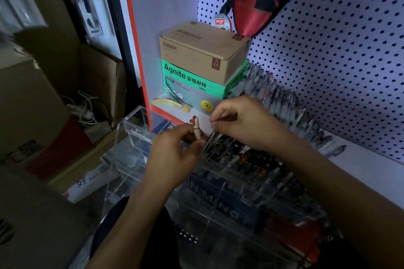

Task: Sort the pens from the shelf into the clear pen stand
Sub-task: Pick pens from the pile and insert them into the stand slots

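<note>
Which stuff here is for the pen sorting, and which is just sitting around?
For the job: left hand, white pen, right hand, clear pen stand, shelf pens.
Lying about: brown box, green box, yellow ball.

A white pegboard wall (338, 54) is glowing under cool light, while cardboard boxes (43, 98) are sitting in shadow.

Place: stationery and sports shop, seen from where I stand.
Evidence: white pegboard (328, 50) display wall; retail boxes (196, 67) stacked; pens (284, 98) racked along shelf (360, 159); cardboard cartons (43, 94) beside me.
</note>
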{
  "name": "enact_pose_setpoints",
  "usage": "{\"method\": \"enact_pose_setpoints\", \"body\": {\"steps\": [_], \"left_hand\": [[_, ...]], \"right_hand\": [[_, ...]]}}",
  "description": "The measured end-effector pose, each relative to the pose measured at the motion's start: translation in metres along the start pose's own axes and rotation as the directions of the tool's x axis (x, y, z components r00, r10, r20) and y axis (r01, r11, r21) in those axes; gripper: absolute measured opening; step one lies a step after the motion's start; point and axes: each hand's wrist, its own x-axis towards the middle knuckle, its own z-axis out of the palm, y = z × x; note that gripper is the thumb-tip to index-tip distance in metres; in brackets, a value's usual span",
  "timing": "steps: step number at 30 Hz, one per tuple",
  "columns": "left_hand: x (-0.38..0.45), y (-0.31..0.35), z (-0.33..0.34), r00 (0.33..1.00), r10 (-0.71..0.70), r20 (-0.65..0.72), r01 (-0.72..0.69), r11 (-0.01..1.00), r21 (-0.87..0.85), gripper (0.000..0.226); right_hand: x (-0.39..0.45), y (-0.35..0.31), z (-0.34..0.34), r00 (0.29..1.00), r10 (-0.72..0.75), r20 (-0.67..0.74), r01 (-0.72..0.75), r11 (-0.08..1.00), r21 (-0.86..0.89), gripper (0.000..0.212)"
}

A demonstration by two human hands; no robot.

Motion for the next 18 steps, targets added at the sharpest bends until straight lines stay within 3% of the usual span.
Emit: {"method": "enact_pose_setpoints", "body": {"steps": [5, 11, 15, 18], "left_hand": [[-0.001, -0.001, 0.011, 0.989, 0.035, 0.142, -0.066, 0.974, 0.215, 0.011], [-0.006, -0.001, 0.012, 0.992, 0.099, 0.085, -0.114, 0.974, 0.196, 0.017], [-0.010, 0.008, 0.008, 0.993, 0.105, -0.046, -0.104, 0.994, 0.024, 0.020], [-0.011, 0.008, 0.010, 0.990, 0.140, 0.027, -0.142, 0.988, 0.065, 0.012]], "right_hand": [[-0.005, 0.007, -0.006, 0.999, 0.015, -0.048, -0.011, 0.997, 0.075, 0.009], [-0.028, 0.018, -0.013, 0.995, 0.030, -0.098, -0.017, 0.991, 0.130, 0.008], [-0.048, 0.027, -0.013, 0.987, 0.061, -0.147, -0.030, 0.978, 0.205, 0.007], [-0.060, 0.033, -0.015, 0.977, 0.104, -0.185, -0.058, 0.970, 0.238, 0.005]]}}
